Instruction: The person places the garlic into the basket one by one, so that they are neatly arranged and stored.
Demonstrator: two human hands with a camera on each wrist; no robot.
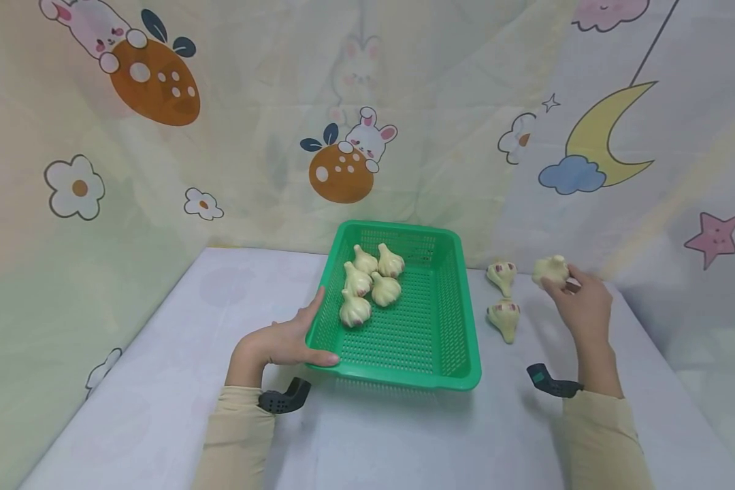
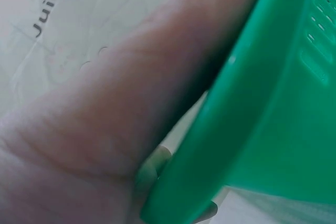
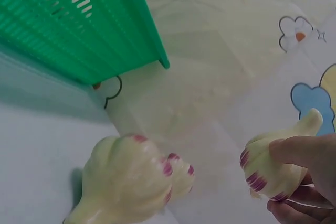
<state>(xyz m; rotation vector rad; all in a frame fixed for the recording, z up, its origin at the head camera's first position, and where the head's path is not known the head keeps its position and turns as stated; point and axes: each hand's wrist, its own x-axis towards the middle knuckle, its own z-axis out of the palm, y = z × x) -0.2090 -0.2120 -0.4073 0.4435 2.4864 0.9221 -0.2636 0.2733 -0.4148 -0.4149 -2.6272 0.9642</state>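
At the front left corner of a green plastic basket [image 1: 456,327], my left hand [image 1: 284,340] grips the rim. Its thumb lies over the front edge, and the other fingers reach along the outside of the left wall. Several garlic bulbs [image 1: 386,290] sit in the basket's left half. Out to the right, my right hand [image 1: 588,299] pinches a garlic bulb [image 3: 270,166] between thumb and fingers, its stem pointing up and away in the right wrist view. Two more bulbs lie on the table between basket and hand, a rear one [image 1: 501,275] and a front one [image 1: 504,318].
A white-covered table [image 1: 392,442] carries everything. Behind it hangs a printed cloth [image 1: 251,136] with rabbits, flowers and a moon. Each wrist wears a black camera mount, one on the left [image 1: 284,396] and one on the right [image 1: 553,383].
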